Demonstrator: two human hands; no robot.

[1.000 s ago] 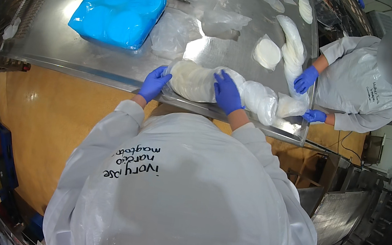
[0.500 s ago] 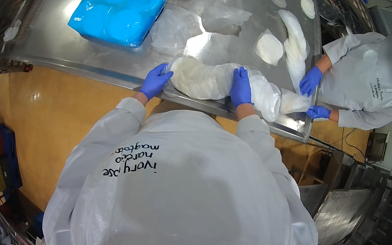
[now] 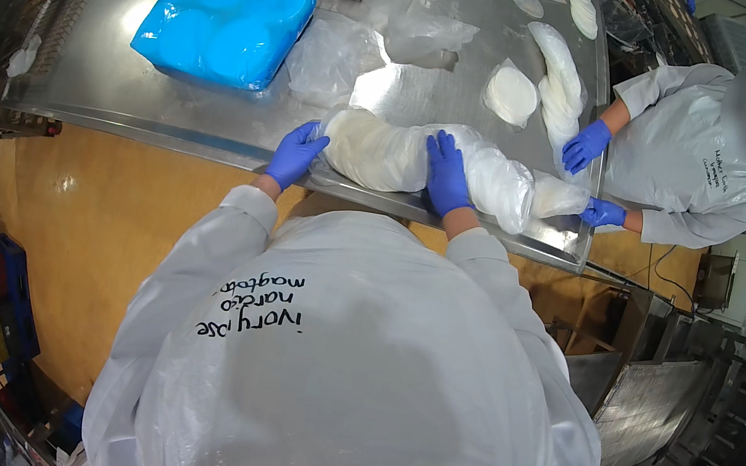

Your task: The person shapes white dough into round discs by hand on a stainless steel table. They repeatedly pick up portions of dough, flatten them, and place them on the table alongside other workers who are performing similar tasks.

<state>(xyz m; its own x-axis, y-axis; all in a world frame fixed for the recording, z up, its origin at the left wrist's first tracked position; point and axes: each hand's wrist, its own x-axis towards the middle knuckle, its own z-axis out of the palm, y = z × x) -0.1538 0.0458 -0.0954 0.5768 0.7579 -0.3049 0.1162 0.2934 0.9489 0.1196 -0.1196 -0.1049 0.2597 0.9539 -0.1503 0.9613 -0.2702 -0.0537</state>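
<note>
Lengthwise, one clear-bagged stack of pale discs (image 3: 367, 152) runs rightward from left hand (image 3: 295, 157), grip unclear; right hand (image 3: 448, 177) lies spread on top.

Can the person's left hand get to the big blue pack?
Probably yes: the blue pack lies ahead and left of the left hand, with nothing seen standing between them. It would first have to leave the white roll.

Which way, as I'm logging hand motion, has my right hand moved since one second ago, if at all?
Yes: slightly rightward. The right hand, resting on the white wrapped roll, is now nearer the right-hand edge of the metal table.
</note>
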